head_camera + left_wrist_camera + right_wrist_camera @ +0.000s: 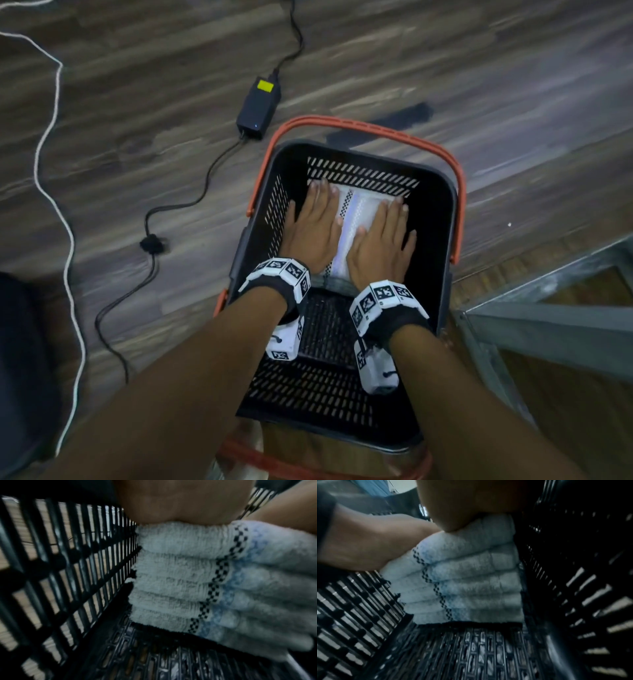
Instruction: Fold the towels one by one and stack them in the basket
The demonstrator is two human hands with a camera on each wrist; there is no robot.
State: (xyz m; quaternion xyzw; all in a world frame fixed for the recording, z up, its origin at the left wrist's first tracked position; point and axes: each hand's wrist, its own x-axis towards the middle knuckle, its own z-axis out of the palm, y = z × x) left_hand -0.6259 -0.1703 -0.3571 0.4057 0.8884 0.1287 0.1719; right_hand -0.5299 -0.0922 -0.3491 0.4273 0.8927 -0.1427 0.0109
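A black slotted basket (442, 219) with orange handles stands on the wooden floor. Inside it, at the far end, lies a stack of several folded white towels (356, 219) with a checkered and blue stripe. My left hand (313, 226) lies flat on the left half of the top towel, fingers straight. My right hand (382, 243) presses flat on the right half. The left wrist view shows the towel stack (180, 574) from the side, against the basket wall (60, 574), with my palm on top. In the right wrist view the towel stack (471, 581) sits under both palms.
A black power adapter (258, 108) with a yellow label and its cable (178, 209) lie on the floor left of the basket. A white cord (58, 192) runs along the far left. A grey metal frame (548, 318) stands at the right.
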